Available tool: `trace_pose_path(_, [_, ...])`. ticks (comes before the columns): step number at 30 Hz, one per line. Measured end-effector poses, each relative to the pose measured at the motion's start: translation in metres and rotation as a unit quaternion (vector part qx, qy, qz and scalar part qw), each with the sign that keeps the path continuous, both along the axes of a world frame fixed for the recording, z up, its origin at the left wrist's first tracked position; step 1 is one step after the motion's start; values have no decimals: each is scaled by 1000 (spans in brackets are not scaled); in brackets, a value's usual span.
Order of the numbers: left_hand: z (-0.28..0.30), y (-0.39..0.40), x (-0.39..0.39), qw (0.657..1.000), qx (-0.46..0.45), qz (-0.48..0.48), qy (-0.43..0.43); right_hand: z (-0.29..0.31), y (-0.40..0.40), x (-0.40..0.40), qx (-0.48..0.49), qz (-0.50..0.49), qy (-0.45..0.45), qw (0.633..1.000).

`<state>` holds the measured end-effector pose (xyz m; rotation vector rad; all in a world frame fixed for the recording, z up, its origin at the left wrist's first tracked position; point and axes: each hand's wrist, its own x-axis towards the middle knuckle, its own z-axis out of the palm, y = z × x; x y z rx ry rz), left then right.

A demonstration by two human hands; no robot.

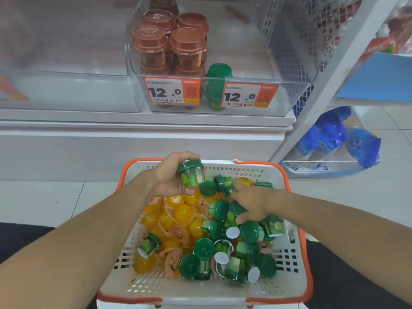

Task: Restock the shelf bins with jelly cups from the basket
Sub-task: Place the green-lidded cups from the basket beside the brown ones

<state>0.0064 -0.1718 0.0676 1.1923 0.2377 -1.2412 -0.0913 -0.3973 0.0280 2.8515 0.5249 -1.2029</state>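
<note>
Above the tiled floor (44, 197), a white shelf (142, 121) carries a clear bin (289, 94) with brown and green jelly cups. Below it sits the white basket (287, 270), heaped with green and yellow cups. Over it, the left hand (171, 177) grips one green jelly cup (192, 173); the right hand (252, 204), fingers curled, reaches among the green cups in the basket

Pale floor tiles (44, 197) run beneath a white shelf unit (142, 139). At its right corner a white upright (323, 85) slants; beyond hang blue packets (330, 134) in a wire rack.
</note>
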Motion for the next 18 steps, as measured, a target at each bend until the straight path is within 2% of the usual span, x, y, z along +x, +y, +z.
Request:
trace_pose_path(3, [9, 0, 0, 999, -26, -18, 9, 29, -5, 21, 95, -153, 16, 984])
trace_pose_path(5, [15, -1, 2, 996, -60, -60, 8, 57, -9, 35, 201, -281, 54, 937])
trace_pose_path(7, [25, -6, 5, 990, -68, -120, -19, 86, -19, 47, 307, -350, 72, 882])
trace_pose_path(12, [77, -26, 14, 965, -59, -225, -123, 145, -36, 59, 414, -374, 64, 827])
trace_pose_path(15, [105, -38, 13, 958, -85, -212, -170, 163, -32, 62, 449, -383, 47, 806])
trace_pose_path(18, [119, -45, 10, 962, -100, -158, -200, 179, -29, 65, 480, -380, 19, 790])
